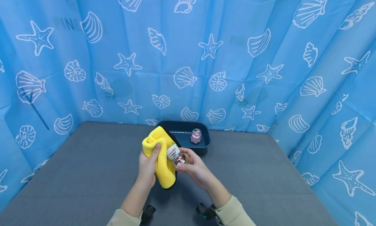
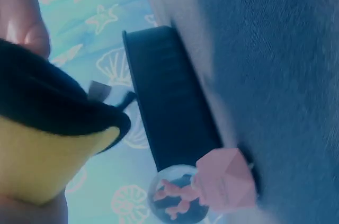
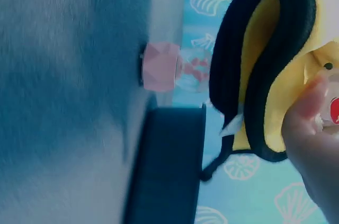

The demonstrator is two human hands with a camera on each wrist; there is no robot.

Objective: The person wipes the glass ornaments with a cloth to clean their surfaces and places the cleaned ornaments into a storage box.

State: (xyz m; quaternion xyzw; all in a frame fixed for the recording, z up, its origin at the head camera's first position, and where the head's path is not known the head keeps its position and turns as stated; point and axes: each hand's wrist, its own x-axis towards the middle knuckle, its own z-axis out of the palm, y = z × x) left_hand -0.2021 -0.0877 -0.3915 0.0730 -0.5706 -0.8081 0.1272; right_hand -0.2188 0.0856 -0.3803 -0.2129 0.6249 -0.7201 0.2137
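Pinching the tilted snow globe (image 1: 175, 155), the right hand (image 1: 198, 169) is just beside the yellow cloth (image 1: 165, 169) gripped by the left hand (image 1: 147, 169), above the grey table (image 1: 88, 173); beyond, a navy tray (image 1: 182, 136) holds a pink globe (image 1: 195, 137), a second pink globe (image 2: 225, 180) alongside.

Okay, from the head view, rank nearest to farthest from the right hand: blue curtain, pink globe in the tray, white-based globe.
From the right hand:
1. White-based globe: in its fingers, at its left.
2. Pink globe: ahead, inside the dark tray.
3. Blue curtain: beyond the tray.
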